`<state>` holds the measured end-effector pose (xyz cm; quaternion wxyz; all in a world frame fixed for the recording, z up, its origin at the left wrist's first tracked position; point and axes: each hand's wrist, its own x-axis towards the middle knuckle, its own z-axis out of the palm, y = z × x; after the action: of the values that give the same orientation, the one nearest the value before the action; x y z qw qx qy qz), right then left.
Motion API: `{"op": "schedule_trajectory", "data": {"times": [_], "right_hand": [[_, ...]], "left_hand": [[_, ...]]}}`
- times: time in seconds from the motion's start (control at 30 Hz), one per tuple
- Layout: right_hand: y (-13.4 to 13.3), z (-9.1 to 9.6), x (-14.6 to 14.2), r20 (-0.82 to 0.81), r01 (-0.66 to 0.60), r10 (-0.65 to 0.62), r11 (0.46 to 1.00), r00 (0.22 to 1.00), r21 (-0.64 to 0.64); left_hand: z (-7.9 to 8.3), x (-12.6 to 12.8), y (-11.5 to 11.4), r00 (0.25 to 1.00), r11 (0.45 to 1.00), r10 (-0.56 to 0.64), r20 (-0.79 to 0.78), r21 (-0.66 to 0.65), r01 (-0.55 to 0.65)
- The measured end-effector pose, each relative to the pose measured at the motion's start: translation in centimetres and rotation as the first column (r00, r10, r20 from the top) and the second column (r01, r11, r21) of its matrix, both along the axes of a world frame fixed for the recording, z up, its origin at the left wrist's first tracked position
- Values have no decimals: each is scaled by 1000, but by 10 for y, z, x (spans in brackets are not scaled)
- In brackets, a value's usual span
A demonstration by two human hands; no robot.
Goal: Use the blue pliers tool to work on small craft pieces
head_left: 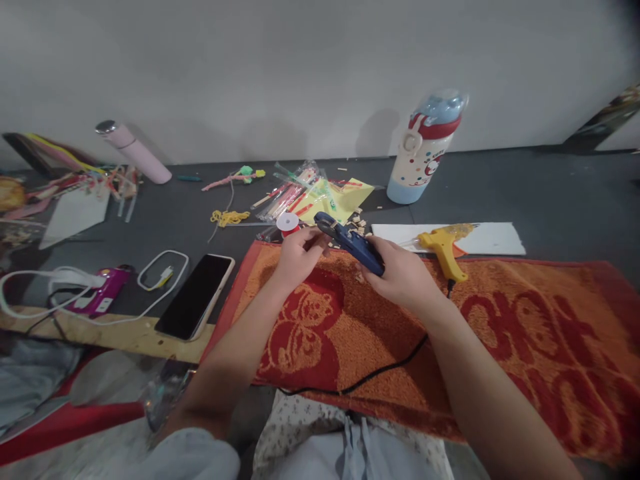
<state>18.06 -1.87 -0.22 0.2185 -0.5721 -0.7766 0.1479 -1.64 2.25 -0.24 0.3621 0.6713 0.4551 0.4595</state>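
My right hand is wrapped round the handles of a pair of blue cutters, whose jaws point up and left. My left hand is closed in a pinch right at the jaws, holding something small that I cannot make out. Both hands hover over an orange and red towel spread on the dark table. A yellow glue gun lies just right of my right hand, its black cord trailing over the towel.
A red ribbon spool, small wooden bits and packets of sticks lie behind my hands. A phone, white cable, magenta device sit left. A bottle and pink flask stand by the wall.
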Motion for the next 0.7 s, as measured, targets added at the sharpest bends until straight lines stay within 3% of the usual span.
{"op": "schedule_trajectory", "data": {"times": [0.23, 0.7], "right_hand": [[0, 2, 2, 30, 27, -27, 1000, 999, 5], [0, 4, 3, 35, 25, -24, 999, 999, -26]], "left_hand": [[1, 1, -1, 994, 994, -93, 62, -49, 96], [1, 0, -1, 988, 986, -149, 24, -74, 151]]}}
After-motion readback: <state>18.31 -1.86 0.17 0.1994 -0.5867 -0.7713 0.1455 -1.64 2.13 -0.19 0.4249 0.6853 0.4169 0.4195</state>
